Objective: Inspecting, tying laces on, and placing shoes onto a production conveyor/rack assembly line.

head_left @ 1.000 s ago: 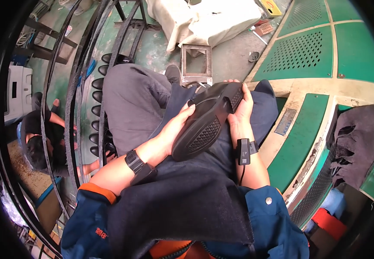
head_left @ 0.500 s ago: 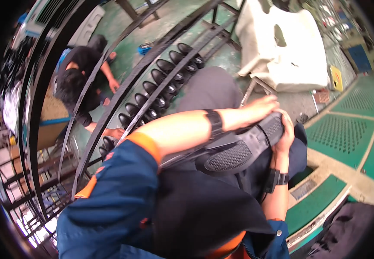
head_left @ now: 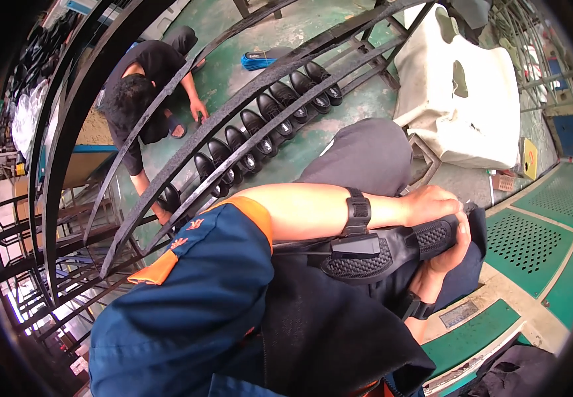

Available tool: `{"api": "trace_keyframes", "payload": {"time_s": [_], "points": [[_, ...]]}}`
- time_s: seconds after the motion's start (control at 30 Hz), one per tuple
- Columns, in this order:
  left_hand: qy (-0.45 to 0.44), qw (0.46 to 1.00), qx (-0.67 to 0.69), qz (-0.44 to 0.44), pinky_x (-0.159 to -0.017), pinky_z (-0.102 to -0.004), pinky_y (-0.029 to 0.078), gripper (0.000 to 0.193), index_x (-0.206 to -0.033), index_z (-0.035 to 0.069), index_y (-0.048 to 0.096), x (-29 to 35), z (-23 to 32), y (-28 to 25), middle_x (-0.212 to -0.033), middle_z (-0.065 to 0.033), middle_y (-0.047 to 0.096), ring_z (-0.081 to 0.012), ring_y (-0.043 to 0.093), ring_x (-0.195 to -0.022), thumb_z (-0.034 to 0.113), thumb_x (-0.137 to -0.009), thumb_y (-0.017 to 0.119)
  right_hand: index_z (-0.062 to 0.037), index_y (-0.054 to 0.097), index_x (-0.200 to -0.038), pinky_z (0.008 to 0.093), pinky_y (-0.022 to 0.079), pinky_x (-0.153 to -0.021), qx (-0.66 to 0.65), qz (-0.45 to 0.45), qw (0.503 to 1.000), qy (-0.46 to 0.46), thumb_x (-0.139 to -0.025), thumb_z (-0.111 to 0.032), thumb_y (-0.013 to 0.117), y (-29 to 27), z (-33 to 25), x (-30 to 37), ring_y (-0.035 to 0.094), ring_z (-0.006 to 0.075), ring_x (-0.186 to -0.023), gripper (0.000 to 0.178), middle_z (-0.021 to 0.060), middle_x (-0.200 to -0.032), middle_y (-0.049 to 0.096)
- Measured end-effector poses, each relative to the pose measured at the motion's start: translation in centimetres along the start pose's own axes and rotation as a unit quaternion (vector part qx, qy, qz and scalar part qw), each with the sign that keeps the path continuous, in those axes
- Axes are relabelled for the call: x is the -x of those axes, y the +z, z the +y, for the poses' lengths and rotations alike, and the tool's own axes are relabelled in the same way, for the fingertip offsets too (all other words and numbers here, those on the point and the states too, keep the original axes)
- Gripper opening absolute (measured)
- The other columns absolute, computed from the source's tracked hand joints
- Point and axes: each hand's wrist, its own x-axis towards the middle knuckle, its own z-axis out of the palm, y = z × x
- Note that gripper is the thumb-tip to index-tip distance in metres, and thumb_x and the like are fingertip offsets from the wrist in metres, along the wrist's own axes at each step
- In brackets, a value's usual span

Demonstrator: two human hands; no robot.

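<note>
A black shoe lies sole up across my lap, its textured heel to the right and its toe partly under my left forearm. My right hand wraps round the heel end from the right. Against the upper edge of the heel my left hand is closed, its fingers curled; what they grip is hidden. Both wrists carry black straps, and a dark flat box shows below the left one, over the sole.
Several black shoes stand in a row behind the bars of a black metal rack at left. Beyond it a crouching person reaches toward a shoe. A white cloth-like cover and green perforated panels are on the right.
The shoe has tilted, and its heel has moved right with my hands. My left fingers are more curled now. The view has shifted, and the other person's hand reaches a shoe.
</note>
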Motion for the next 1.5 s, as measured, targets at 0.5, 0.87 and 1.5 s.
{"api": "trace_keyframes", "payload": {"time_s": [0.5, 0.87, 1.5], "points": [[0.239, 0.966, 0.018, 0.094, -0.092, -0.0414, 0.045, 0.054, -0.095, 0.0, 0.061, 4.4, 2.6, 0.3, -0.096, -0.0176, 0.067, -0.035, 0.063, -0.093, 0.041, -0.104, 0.028, 0.004, 0.062, -0.117, 0.0427, 0.045, -0.104, -0.238, 0.083, 0.937, 0.241, -0.091, -0.048, 0.042, -3.0, 2.1, -5.2, 0.06, 0.0307, -0.11, 0.061, 0.0169, -0.111, 0.065], [0.28, 0.955, 0.055, 0.084, -0.09, -0.0441, 0.044, 0.052, -0.087, 0.0, 0.061, 6.0, 3.1, -0.2, -0.089, -0.0146, 0.068, -0.0343, 0.063, -0.087, 0.041, -0.102, 0.032, 0.0029, 0.063, -0.121, 0.045, 0.046, -0.103, -0.21, 0.096, 0.946, 0.229, -0.091, -0.044, 0.04, -2.8, 0.4, -4.5, 0.058, 0.0321, -0.115, 0.061, 0.0176, -0.117, 0.066], [-0.257, 0.934, 0.245, -0.035, -0.122, -0.0341, 0.022, 0.083, -0.161, 0.003, 0.025, 13.6, 15.2, -1.4, -0.165, -0.0124, 0.029, -0.0205, 0.03, -0.15, 0.022, -0.091, 0.064, -0.0001, 0.063, -0.126, 0.0343, 0.054, -0.092, -0.232, 0.032, 0.936, 0.263, -0.102, -0.03, 0.055, -6.9, 5.4, 0.3, 0.067, 0.0205, -0.106, 0.039, 0.0104, -0.116, 0.07]]}}
